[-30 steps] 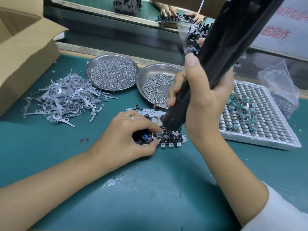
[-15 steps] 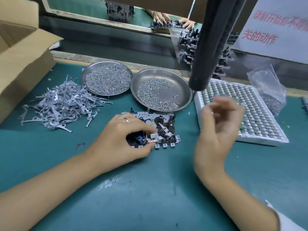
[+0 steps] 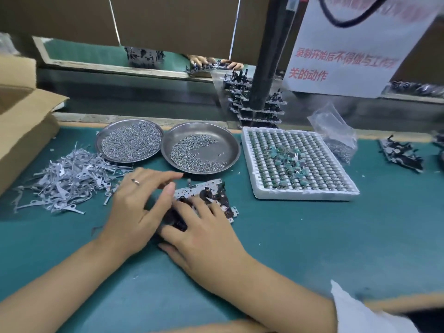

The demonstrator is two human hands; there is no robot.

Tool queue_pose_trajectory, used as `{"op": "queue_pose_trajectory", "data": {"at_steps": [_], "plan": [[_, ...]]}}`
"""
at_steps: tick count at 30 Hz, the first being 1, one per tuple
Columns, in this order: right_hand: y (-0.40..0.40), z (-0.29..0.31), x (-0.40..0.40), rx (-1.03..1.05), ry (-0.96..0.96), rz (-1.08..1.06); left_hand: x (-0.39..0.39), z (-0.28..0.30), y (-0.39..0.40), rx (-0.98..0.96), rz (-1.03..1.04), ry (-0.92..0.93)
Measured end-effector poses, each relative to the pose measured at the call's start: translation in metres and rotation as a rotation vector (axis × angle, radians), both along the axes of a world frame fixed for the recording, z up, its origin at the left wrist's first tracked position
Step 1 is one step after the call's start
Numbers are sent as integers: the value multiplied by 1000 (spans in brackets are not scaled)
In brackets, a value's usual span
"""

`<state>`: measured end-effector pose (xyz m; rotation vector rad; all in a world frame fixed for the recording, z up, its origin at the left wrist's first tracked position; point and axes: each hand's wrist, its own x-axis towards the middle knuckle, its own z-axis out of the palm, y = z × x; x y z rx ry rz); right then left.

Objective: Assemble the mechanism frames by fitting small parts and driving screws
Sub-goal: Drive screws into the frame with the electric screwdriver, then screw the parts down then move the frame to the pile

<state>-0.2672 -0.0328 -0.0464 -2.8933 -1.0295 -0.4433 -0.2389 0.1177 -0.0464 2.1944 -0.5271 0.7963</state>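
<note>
The mechanism frame point(image 3: 217, 189), a perforated metal plate with black parts, lies flat on the green mat in front of the screw trays. My right hand point(image 3: 201, 229) lies over its near half, fingers spread and touching the black parts. My left hand point(image 3: 135, 205) hovers at the frame's left edge with its fingers stretched toward the trays and its thumb raised; it holds nothing. The black electric screwdriver point(image 3: 264, 68) hangs free above the back of the bench, with no hand on it.
Two steel trays point(image 3: 101, 140) point(image 3: 227, 145) hold several screws. A pile of grey metal levers point(image 3: 67, 179) lies left, by a cardboard box point(image 3: 21, 121). A white foam tray point(image 3: 305, 195) of green parts sits right, then a plastic bag point(image 3: 336, 135) and another frame point(image 3: 401, 152). Stacked frames point(image 3: 257, 109) stand behind.
My right hand let go of the screwdriver, which swung up and away, then came down onto the frame. My left hand released its pinch on the frame and straightened its fingers.
</note>
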Motion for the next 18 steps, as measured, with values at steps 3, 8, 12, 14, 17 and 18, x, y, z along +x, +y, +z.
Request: {"op": "queue_pose_trajectory", "data": {"at_steps": [3, 8, 12, 14, 17, 18], "plan": [[-24, -1, -23, -18, -1, -28, -2, -3, -2, 103, -24, -83], [-91, 0, -48, -10, 11, -166, -2, -7, -3, 199, -52, -156], [-160, 2, -46, 1, 17, -419, 0, -10, -2, 207, -37, -152], [-194, 4, -39, -74, 47, -673, 0, -10, -2, 197, -25, -141], [-228, 13, -27, -199, 72, -961, 1, -11, -2, 201, -13, -119], [-230, 16, -24, -181, 60, -964, 1, -12, -1, 211, -7, -117]]}}
